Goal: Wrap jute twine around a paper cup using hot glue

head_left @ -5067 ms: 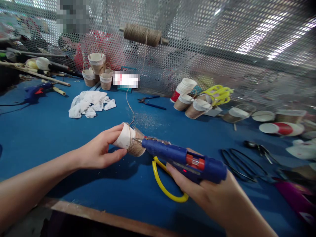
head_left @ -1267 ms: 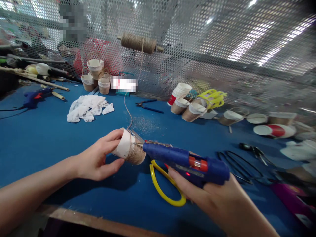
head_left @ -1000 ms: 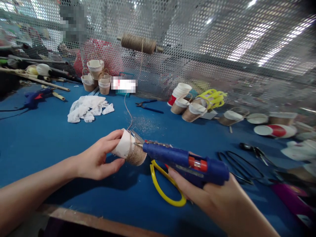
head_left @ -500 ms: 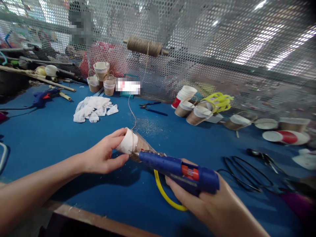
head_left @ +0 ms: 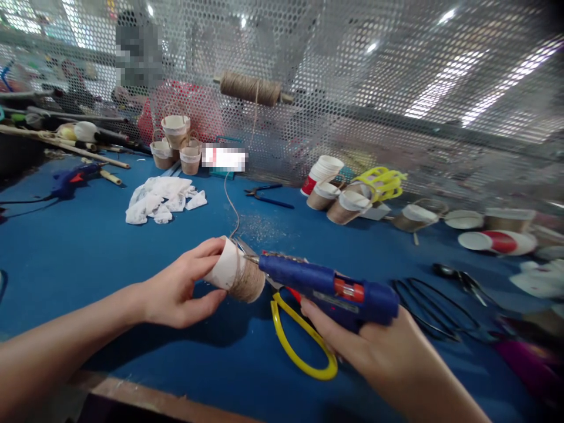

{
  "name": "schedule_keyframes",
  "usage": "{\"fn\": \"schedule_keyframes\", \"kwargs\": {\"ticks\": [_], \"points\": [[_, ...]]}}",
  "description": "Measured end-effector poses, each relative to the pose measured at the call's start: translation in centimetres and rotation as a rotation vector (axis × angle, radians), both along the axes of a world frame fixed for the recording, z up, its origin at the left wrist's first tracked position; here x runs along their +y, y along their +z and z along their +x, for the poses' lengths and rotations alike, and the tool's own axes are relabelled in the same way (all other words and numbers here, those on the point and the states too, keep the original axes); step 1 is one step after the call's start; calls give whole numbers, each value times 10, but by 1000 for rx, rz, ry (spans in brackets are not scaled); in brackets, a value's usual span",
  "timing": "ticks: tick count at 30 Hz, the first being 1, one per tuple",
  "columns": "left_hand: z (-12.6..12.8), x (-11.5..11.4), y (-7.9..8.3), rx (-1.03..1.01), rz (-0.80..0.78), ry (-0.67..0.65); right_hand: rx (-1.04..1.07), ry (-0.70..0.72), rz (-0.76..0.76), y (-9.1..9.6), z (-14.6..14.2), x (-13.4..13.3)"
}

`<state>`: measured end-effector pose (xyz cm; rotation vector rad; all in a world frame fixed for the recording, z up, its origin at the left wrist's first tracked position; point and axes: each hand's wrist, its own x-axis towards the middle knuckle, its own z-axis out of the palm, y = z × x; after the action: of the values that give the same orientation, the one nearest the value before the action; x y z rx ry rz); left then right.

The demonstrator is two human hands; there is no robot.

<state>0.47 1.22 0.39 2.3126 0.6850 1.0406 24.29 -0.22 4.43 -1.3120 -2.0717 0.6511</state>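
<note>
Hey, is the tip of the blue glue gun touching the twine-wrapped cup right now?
Touching. The head view shows the glue gun nozzle meeting the twine band on the paper cup, no gap between them.

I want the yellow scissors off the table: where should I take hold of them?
Probably the yellow handle loop, coming from the near edge: it lies flat and uncovered there, while the other end runs under the glue gun.
</note>
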Motion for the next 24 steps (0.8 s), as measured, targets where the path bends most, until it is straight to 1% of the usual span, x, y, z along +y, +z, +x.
{"fn": "schedule_keyframes", "kwargs": {"ticks": [4, 7, 9, 11, 12, 13, 15, 16, 20, 24], "points": [[0, -1, 0, 1, 4, 1, -31, -97, -163, -1, -3, -2], [0, -1, -1, 6, 10, 18, 22, -160, -278, -1, -2, 2], [-1, 0, -2, 9, 18, 40, 77, -159, -331, -3, 1, 10], [-2, 1, -4, 15, 17, 62, 145, -152, -343, -6, 6, 22], [-2, 2, -5, 16, 15, 71, 171, -159, -309, -8, 8, 30], [-2, 3, -6, 18, 12, 79, 188, -205, -264, -10, 11, 38], [-1, 3, -6, 32, 9, 92, 148, -377, -195, -17, 15, 55], [-1, 3, -6, 39, 12, 98, 128, -415, -199, -20, 17, 63], [2, 2, -5, 56, 34, 88, 40, -467, -282, -37, 23, 89], [3, 0, -4, 69, 90, 86, -116, -542, -333, -51, 27, 104]]}}
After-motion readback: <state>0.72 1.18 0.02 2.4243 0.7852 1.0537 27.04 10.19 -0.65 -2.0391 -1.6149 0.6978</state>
